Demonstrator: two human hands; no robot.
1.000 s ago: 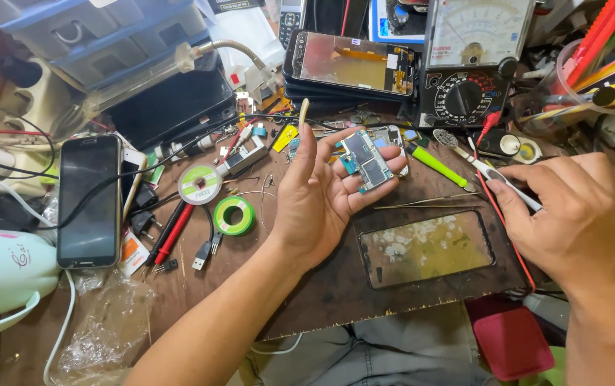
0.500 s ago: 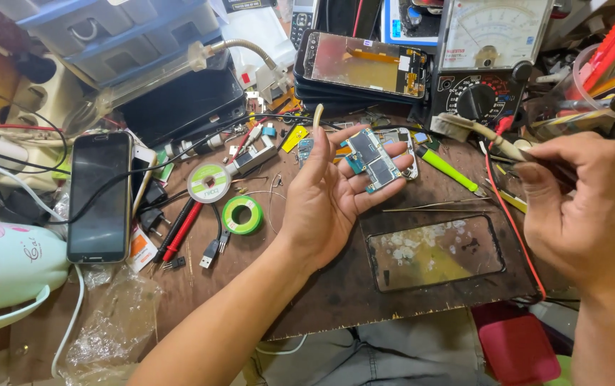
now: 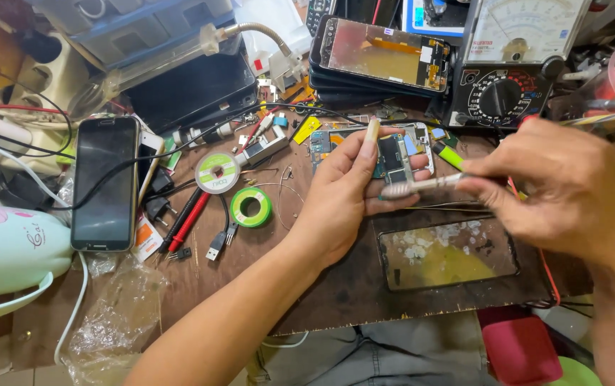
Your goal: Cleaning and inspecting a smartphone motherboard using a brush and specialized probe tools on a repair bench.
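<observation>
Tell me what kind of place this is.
Most likely a phone repair bench: the left hand holds a phone circuit board, the right hand a metal tool, with an analog multimeter and stacked phone screens behind.

circuit board (image 3: 395,159): half behind left hand's fingers (image 3: 354,168) | multimeter (image 3: 511,64): cropped at top edge

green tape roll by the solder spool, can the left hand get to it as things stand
Probably yes, but not freely: the green tape roll lies uncovered just beside the left hand, yet that hand is holding the circuit board.
</observation>
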